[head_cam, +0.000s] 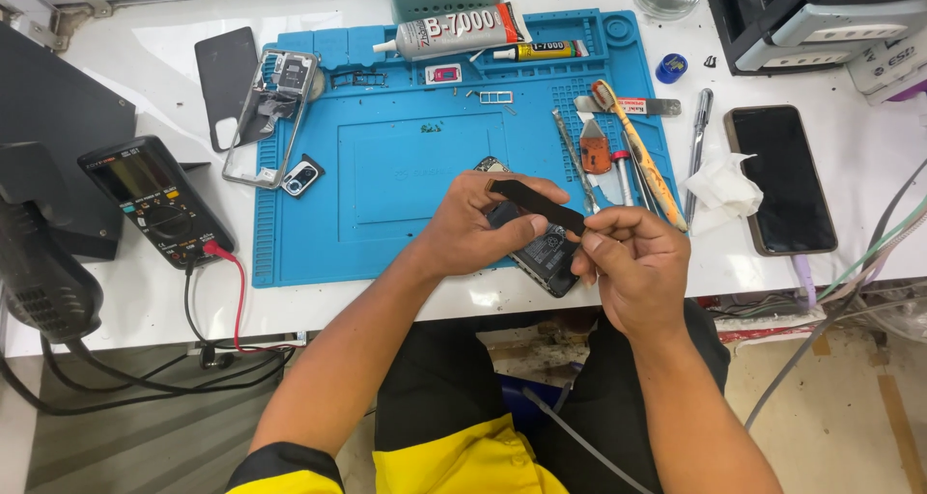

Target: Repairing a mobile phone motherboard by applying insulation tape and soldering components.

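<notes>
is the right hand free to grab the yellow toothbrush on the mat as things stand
Probably not at once: the right hand pinches one end of the black flex strip, shared with the left hand. The yellow toothbrush lies uncovered just beyond it, so the path itself looks open.

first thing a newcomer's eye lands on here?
Both hands at centre: the left hand and right hand pinch a thin black strip between them, over an opened phone at the near edge of the blue work mat. Next, the black multimeter with its red lead on the left, and a dark phone lying right.
</notes>
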